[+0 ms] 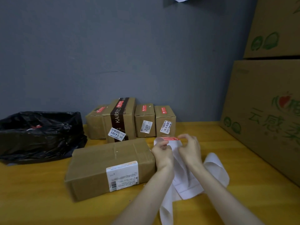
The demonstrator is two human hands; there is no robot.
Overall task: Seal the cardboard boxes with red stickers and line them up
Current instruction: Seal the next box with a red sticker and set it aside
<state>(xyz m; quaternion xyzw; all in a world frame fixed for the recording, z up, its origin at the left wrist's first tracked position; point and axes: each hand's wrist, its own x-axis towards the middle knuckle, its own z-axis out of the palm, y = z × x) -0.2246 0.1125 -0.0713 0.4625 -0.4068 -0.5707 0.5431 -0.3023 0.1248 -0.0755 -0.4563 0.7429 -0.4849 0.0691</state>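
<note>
A large brown cardboard box [110, 166] with a white shipping label lies on the yellow table, just left of my hands. My left hand [162, 154] grips the white backing strip [215, 169] near its top end. My right hand [189, 147] pinches the right end of a red sticker [170, 138] at the top of that strip. Against the wall stand several smaller boxes in a row, each with a red sticker on top: one at the left [95, 122], a taller one with dark tape [121, 119], and two more [145, 120] [165, 121].
A black plastic bag [40, 135] sits at the left on the table [40, 200]. Big printed cartons [263, 114] are stacked along the right side. The long backing strip trails over the table under my forearms. The grey wall closes off the back.
</note>
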